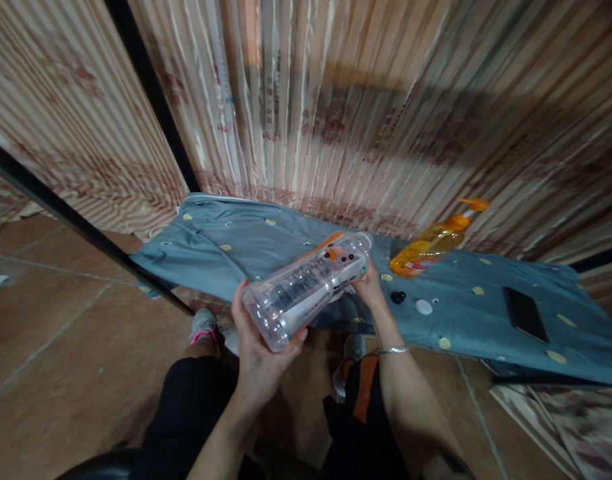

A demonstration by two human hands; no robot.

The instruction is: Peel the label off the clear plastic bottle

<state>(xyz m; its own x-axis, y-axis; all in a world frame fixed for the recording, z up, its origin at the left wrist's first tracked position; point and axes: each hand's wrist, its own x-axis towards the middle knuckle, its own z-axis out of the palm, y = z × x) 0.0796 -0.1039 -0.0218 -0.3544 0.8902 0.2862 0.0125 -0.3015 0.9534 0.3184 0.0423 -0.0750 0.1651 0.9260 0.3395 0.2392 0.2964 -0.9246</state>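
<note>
A clear, empty-looking plastic bottle [306,287] with a printed orange and white label lies tilted across both my hands, above the cloth-covered surface. My left hand [261,353] is wrapped round its wide base. Around the neck end at the right closes my right hand [369,287], partly hidden behind the bottle. Beyond it stands a pump bottle [421,253] of yellow-orange liquid with an orange pump head. A small black object [398,297] and a white round disc [424,307] lie on the cloth to the right of my right hand.
Blue-grey cloth with yellow motifs [226,230] covers a long, low surface. A black phone-like slab [525,313] lies at its right. Black poles [156,93] rise at the left, and a striped curtain [306,120] hangs behind. My legs and shoes are below the front edge.
</note>
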